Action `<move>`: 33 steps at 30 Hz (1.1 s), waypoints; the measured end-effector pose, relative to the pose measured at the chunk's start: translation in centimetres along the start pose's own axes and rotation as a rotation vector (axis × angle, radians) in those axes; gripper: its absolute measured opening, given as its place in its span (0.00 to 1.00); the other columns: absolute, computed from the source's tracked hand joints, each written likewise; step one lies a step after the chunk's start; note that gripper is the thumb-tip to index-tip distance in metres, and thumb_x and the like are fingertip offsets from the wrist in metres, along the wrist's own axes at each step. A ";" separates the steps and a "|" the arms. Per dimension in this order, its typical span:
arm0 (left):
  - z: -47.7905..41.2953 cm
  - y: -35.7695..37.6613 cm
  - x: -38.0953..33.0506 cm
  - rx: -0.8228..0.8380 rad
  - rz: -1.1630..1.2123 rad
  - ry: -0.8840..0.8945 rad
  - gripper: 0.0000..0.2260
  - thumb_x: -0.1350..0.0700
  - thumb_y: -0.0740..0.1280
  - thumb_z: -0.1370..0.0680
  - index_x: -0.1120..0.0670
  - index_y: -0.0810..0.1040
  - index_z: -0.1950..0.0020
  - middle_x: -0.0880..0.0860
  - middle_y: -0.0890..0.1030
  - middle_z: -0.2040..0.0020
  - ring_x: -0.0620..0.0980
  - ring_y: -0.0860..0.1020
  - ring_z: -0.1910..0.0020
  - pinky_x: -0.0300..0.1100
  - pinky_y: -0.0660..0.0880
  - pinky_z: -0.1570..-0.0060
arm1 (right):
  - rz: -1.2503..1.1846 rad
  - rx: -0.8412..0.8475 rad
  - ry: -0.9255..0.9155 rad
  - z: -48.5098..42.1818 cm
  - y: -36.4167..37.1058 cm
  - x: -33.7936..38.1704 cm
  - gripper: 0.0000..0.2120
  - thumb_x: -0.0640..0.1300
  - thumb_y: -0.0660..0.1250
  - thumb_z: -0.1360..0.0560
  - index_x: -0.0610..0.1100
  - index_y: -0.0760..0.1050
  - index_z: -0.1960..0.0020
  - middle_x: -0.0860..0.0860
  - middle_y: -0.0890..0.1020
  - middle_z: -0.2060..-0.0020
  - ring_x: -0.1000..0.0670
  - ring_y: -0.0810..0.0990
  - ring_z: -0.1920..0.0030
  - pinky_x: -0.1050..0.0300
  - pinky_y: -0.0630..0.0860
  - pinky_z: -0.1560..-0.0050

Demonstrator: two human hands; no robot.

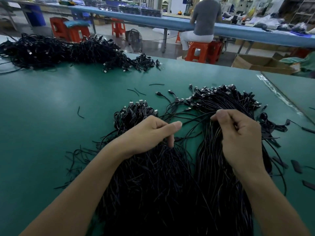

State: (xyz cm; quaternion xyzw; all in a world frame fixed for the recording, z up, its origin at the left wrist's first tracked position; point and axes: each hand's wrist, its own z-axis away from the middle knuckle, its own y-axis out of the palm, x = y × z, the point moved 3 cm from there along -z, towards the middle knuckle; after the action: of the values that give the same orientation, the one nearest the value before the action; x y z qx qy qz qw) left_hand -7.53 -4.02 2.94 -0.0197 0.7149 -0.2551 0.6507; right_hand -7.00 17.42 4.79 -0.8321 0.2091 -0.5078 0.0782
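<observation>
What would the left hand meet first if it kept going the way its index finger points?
Probably the loose black cable strands in the gap, then the right hand pinching the right cable bundle; depth is unclear.

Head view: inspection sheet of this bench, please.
surface: green table mat, taped seam at right.
job's things: two bundles of thin black USB cables, left bundle and right bundle, plugs pointing away.
clutter: short black wire offcuts; flat black sleeve pieces at right.
grippers: left hand rests on left bundle, grip hidden; right hand pinches strands of right bundle.
cables: tangled black cable heap at far left.
surroundings: seated person on orange plastic stool; cardboard box.
</observation>
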 end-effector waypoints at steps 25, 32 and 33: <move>2.1 4.1 -1.4 0.008 0.360 -0.081 0.26 0.41 0.56 0.19 0.52 0.77 0.72 0.49 0.67 0.81 0.43 0.61 0.84 0.31 0.58 0.81 | -0.161 0.408 -0.098 1.1 1.9 3.1 0.09 0.53 0.69 0.28 0.48 0.83 0.61 0.52 0.83 0.67 0.56 0.78 0.68 0.66 0.73 0.65; 2.2 3.3 -2.5 0.228 1.110 -0.044 0.22 0.45 0.58 0.18 0.52 0.71 0.70 0.44 0.65 0.79 0.39 0.62 0.83 0.31 0.61 0.84 | -0.165 0.411 0.094 2.6 4.0 1.5 0.11 0.54 0.64 0.23 0.60 0.81 0.61 0.55 0.71 0.75 0.55 0.65 0.73 0.55 0.63 0.73; 2.0 2.9 -2.5 0.150 1.175 -0.002 0.21 0.46 0.58 0.18 0.52 0.74 0.69 0.45 0.67 0.78 0.39 0.65 0.82 0.31 0.63 0.83 | -0.099 0.479 0.099 3.0 4.2 1.3 0.12 0.53 0.64 0.21 0.62 0.80 0.61 0.55 0.71 0.75 0.54 0.65 0.73 0.52 0.63 0.72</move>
State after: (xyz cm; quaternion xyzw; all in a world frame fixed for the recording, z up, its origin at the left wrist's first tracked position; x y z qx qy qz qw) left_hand -4.39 -1.31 4.08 0.4253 0.5855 0.0983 0.6832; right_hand -4.97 12.78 3.00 -0.7732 0.0455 -0.5862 0.2378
